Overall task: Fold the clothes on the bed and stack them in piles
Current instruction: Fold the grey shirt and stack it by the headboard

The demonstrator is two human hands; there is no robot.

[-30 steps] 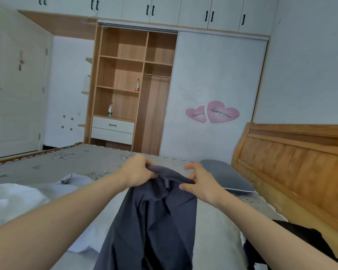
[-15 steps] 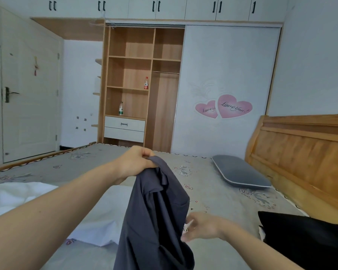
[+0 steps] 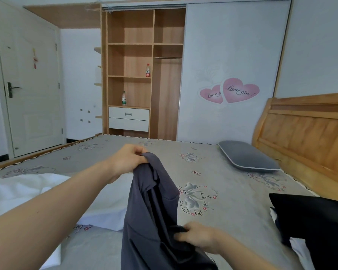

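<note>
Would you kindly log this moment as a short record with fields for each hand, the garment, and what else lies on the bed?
left hand: raised, pinches top of grey garment
right hand: low, grips garment's lower part
grey garment: hangs unfolded between hands
white clothes: left on the bed
black clothes: right
pillow: near headboard

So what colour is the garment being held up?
Dark slate grey garment, plain, no pattern; seen in the head view.

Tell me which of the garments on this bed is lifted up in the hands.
The dark grey garment: the left hand grips its top and the right hand its lower part. The white garment and black garment lie on the bed.
</note>
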